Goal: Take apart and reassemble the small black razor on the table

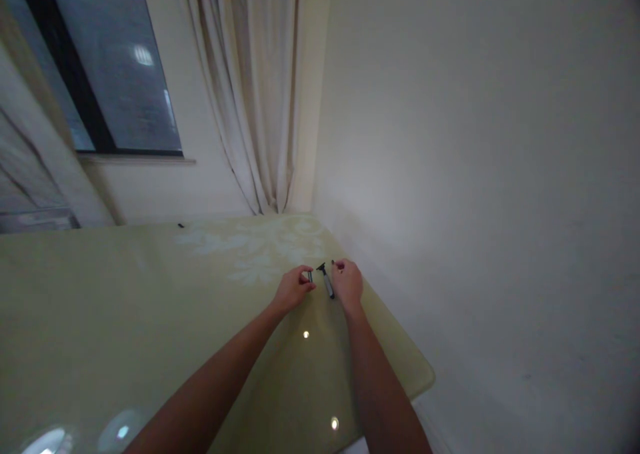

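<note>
Near the table's right edge, my left hand [295,287] pinches a small dark piece with a light strip [310,277] between thumb and fingers. A razor [327,284] with a black head and grey-and-black handle lies on the table between my hands, its head pointing away from me. Just right of it, my right hand [347,282] has its fingers pinched together at a tiny dark item [333,263], too small to identify.
The glossy pale green table [150,307] meets a bare wall [475,174] on the right. A small black object [181,225] lies by the far edge. Behind are a curtain [260,94] and a window [115,61].
</note>
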The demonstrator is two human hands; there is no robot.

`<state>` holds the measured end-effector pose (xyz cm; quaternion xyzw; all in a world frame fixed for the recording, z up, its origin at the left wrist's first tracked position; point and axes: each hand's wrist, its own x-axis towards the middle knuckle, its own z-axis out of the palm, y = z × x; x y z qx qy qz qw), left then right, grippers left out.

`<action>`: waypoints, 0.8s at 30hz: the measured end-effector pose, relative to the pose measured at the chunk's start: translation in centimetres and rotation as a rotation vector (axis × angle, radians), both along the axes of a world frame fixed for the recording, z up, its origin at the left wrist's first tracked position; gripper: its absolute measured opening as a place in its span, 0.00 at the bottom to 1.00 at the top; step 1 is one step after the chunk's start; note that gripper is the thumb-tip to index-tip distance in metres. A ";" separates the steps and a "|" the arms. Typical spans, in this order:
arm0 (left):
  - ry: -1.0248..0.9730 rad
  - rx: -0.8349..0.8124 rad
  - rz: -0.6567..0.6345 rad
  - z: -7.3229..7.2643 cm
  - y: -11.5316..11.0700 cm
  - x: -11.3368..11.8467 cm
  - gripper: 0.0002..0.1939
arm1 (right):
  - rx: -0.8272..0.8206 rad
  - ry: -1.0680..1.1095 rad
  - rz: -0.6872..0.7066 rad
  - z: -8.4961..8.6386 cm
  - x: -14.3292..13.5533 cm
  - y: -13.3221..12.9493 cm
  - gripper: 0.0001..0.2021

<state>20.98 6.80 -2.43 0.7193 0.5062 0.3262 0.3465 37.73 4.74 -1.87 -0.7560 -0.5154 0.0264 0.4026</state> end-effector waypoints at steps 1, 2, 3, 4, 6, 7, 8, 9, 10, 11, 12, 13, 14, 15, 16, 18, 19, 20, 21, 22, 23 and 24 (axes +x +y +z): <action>0.050 -0.007 0.005 -0.1 -0.1 0.3 0.22 | -0.044 -0.067 -0.043 0.0 0.3 -0.2 0.10; 0.100 -0.011 0.015 -0.3 -0.2 0.7 0.21 | -0.087 -0.118 -0.064 -0.1 0.6 -0.3 0.10; 0.147 -0.011 0.030 -0.4 -0.3 0.9 0.21 | -0.127 -0.152 -0.071 -0.2 0.7 -0.4 0.09; 0.193 -0.007 0.048 -0.4 -0.4 1.1 0.21 | -0.162 -0.167 -0.070 -0.3 0.8 -0.4 0.09; 0.271 0.009 0.088 -0.5 -0.6 1.2 0.22 | -0.210 -0.163 -0.063 -0.6 0.9 -0.3 0.10; 0.302 0.015 0.102 -0.5 -0.7 1.2 0.22 | -0.222 -0.157 -0.060 -0.7 0.9 -0.2 0.11; 0.327 0.019 0.111 -0.5 -0.8 1.1 0.23 | -0.225 -0.153 -0.057 -0.8 0.9 -0.1 0.12; 0.346 0.018 0.112 -0.5 -0.8 1.0 0.23 | -0.221 -0.152 -0.057 -0.9 0.9 0.0 0.13; 0.361 0.015 0.111 -0.5 -0.9 0.8 0.23 | -0.213 -0.152 -0.061 -1.0 1.0 0.1 0.13; 0.373 0.011 0.110 -0.4 -0.9 0.7 0.23 | -0.205 -0.153 -0.067 -1.1 1.1 0.1 0.13; 0.381 0.006 0.109 -0.4 -0.8 0.6 0.23 | -0.198 -0.153 -0.074 -1.1 1.1 0.1 0.14; 0.385 0.002 0.108 -0.4 -0.8 0.5 0.23 | -0.193 -0.151 -0.080 -1.2 1.2 0.2 0.14; 0.386 0.000 0.108 -0.3 -0.8 0.4 0.22 | -0.189 -0.148 -0.082 -1.3 1.3 0.1 0.14; 0.384 -0.001 0.108 -0.3 -0.8 0.3 0.21 | -0.184 -0.145 -0.080 -1.4 1.3 0.1 0.14; 0.379 0.000 0.107 -0.3 -0.7 0.2 0.20 | -0.182 -0.141 -0.076 -1.4 1.4 0.1 0.14; 0.365 0.006 0.106 -0.4 -0.7 0.1 0.19 | -0.176 -0.137 -0.066 -1.5 1.4 0.0 0.14; 0.358 0.010 0.106 -0.4 -0.7 0.1 0.19 | -0.171 -0.138 -0.062 -1.5 1.4 0.0 0.14; 0.351 0.014 0.108 -0.5 -0.6 0.1 0.19 | -0.165 -0.142 -0.061 -1.4 1.4 0.0 0.13; 0.343 0.017 0.112 -0.6 -0.6 0.1 0.20 | -0.156 -0.151 -0.060 -1.3 1.4 -0.1 0.13; 0.336 0.022 0.115 -0.7 -0.6 0.1 0.21 | -0.142 -0.165 -0.059 -1.2 1.4 -0.1 0.13; 0.327 0.027 0.117 -0.7 -0.6 0.0 0.23 | -0.121 -0.180 -0.057 -1.0 1.3 -0.1 0.12; 0.319 0.034 0.116 -0.8 -0.7 -0.1 0.25 | -0.095 -0.189 -0.053 -0.8 1.1 -0.1 0.11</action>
